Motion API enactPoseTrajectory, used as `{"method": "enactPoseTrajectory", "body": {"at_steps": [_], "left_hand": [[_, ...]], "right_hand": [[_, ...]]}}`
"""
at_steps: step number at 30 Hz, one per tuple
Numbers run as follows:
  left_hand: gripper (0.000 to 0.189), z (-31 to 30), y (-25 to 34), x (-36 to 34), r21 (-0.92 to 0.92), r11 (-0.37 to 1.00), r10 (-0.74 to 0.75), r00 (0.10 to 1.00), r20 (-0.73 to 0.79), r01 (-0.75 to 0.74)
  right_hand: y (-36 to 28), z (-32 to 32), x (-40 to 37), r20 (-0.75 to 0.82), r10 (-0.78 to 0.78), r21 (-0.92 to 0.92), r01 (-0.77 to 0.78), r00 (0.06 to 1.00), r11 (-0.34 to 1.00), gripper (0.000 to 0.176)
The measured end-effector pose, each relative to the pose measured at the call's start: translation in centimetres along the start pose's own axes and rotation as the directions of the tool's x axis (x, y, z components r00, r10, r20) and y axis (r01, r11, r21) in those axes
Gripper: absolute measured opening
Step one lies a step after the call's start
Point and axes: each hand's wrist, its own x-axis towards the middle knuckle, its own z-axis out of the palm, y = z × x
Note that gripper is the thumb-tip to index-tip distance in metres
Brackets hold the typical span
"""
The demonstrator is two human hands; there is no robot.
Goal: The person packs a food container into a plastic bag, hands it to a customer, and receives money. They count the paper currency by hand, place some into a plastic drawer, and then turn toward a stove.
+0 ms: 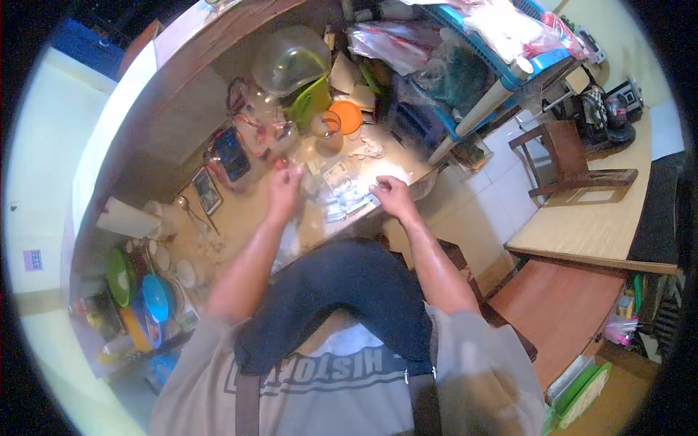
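I sit at a cluttered wooden desk (247,211) with both arms stretched over it. My left hand (283,185) is raised just above the desk with its fingers bunched; motion blur hides whether it holds anything. My right hand (389,195) is near the desk's front edge, fingers curled onto the right edge of a clear plastic packet (343,190). The packet lies flat between the two hands. My dark trouser leg (349,291) is raised under my arms.
Behind the hands stand a glass jar (327,134), an orange lid (347,116), a green container (309,98) and an upturned clear bowl (291,58). A dark device (233,154) lies left. Blue and green plates (155,296) are stacked at far left. A wooden chair (567,156) and table (596,225) are right.
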Motion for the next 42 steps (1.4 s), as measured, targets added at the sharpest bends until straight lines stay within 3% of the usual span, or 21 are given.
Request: {"method": "enactPoseTrajectory", "body": {"at_steps": [1,3,6,8,10,11,12,14,15,16,18,20,24,32,34,36,39,40,42], "left_hand": [[0.019,0.4,0.2,-0.1,-0.058,0.991,-0.117,0.990,0.072,0.122],[0.018,2.7,0.9,-1.0,-0.123,0.981,-0.134,0.982,0.133,0.150],[0.024,5.8,3.4,-3.0,-0.230,0.942,-0.160,0.928,0.336,0.246],[0.018,7.3,3.1,-3.2,-0.304,0.894,-0.165,0.873,0.458,0.328],[0.014,7.9,2.8,-3.3,-0.278,0.907,-0.148,0.857,0.494,0.317],[0.014,7.9,2.6,-3.2,-0.279,0.906,-0.151,0.859,0.489,0.319],[0.015,7.7,2.5,-3.2,-0.228,0.921,-0.167,0.851,0.498,0.315],[0.016,7.4,3.4,-3.9,-0.177,0.933,-0.191,0.847,0.496,0.314],[0.017,7.4,3.9,-4.5,-0.200,0.894,-0.249,0.815,0.524,0.402],[0.018,7.3,4.5,-5.1,-0.221,0.846,-0.301,0.778,0.551,0.484],[0.019,7.2,3.2,-5.3,-0.253,0.839,-0.264,0.767,0.585,0.482],[0.020,7.3,2.1,-5.3,-0.141,0.919,-0.208,0.756,0.621,0.369],[0.022,6.5,0.7,-4.4,-0.016,0.962,-0.221,0.816,0.534,0.271],[0.024,4.1,-1.4,-5.3,-0.053,0.972,-0.182,0.881,0.436,0.227],[0.022,3.4,-2.1,-5.6,0.249,0.964,-0.192,0.899,0.394,0.097],[0.018,2.3,-2.7,-5.9,0.225,0.972,-0.144,0.922,0.360,0.064],[0.022,-0.8,-2.3,-6.1,0.493,0.837,0.158,0.968,0.194,-0.236],[0.022,-1.9,-1.8,-6.0,0.493,0.837,0.159,0.968,0.192,-0.235],[0.030,-3.7,-0.3,-5.7,0.631,0.754,0.217,0.976,0.025,-0.184]], "right_hand": [[0.2,-0.3,-0.4,0.010,0.005,0.168,-0.007,1.000,0.986,0.054],[-1.4,-1.2,-1.8,0.088,0.028,0.409,-0.062,0.996,0.911,0.067],[-4.5,-0.9,-3.4,0.176,-0.072,0.526,-0.031,0.982,0.850,0.077],[-4.9,-0.7,-3.4,0.197,-0.103,0.531,-0.018,0.975,0.847,0.076],[-4.8,-0.7,-3.3,0.215,-0.160,0.615,-0.006,0.963,0.789,0.066],[-4.9,-0.9,-3.6,0.174,-0.133,0.664,-0.017,0.976,0.747,0.050],[-4.3,-1.0,-3.5,0.182,-0.133,0.664,-0.022,0.974,0.748,0.050],[-3.5,-1.9,-3.3,0.275,-0.034,0.635,-0.155,0.961,0.757,0.038],[-3.1,-2.1,-3.5,0.254,0.017,0.649,-0.183,0.967,0.738,0.029],[-2.8,-2.2,-3.5,0.268,0.011,0.647,-0.189,0.963,0.738,0.029],[-2.1,-2.5,-3.4,0.271,0.010,0.654,-0.192,0.963,0.732,0.025],[-2.0,-2.6,-3.2,0.326,0.029,0.655,-0.248,0.945,0.714,0.026],[-1.9,-2.0,-2.2,0.313,0.049,0.681,-0.260,0.949,0.684,0.028],[-2.0,-1.0,-1.1,0.365,0.099,0.681,-0.338,0.926,0.649,0.030],[-2.2,-1.0,-1.3,0.398,0.102,0.656,-0.360,0.912,0.663,0.029],[-2.8,-0.8,-1.4,0.409,0.118,0.648,-0.379,0.905,0.660,0.029],[-2.6,-0.6,-1.2,0.418,0.131,0.638,-0.393,0.899,0.662,0.028],[-2.4,-0.5,-1.1,0.418,0.127,0.637,-0.390,0.900,0.665,0.027],[-2.8,-0.6,-1.4,0.427,0.132,0.653,-0.406,0.894,0.639,0.027]]}}
